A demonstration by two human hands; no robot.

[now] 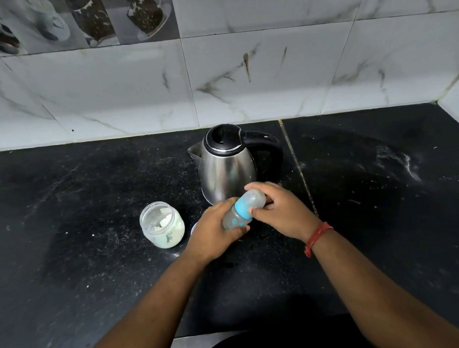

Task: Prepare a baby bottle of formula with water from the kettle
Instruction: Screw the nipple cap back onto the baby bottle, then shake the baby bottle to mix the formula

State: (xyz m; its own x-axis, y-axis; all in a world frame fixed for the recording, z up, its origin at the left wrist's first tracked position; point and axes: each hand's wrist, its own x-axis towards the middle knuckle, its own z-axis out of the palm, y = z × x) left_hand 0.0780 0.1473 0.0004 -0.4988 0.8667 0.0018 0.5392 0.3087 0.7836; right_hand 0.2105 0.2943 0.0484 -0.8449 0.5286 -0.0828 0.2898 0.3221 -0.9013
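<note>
A baby bottle with a blue collar and clear cap is tilted over the black counter, its top pointing up and right. My left hand grips the bottle's body. My right hand holds the cap end, fingers curled round it. Just behind the hands stands a steel kettle with its black lid closed and handle to the right. An open clear jar of white powder stands to the left of my left hand.
A small round lid shows partly behind my left hand. The black stone counter has a seam to the right of the kettle and white powder smears at far right. A tiled wall backs the counter.
</note>
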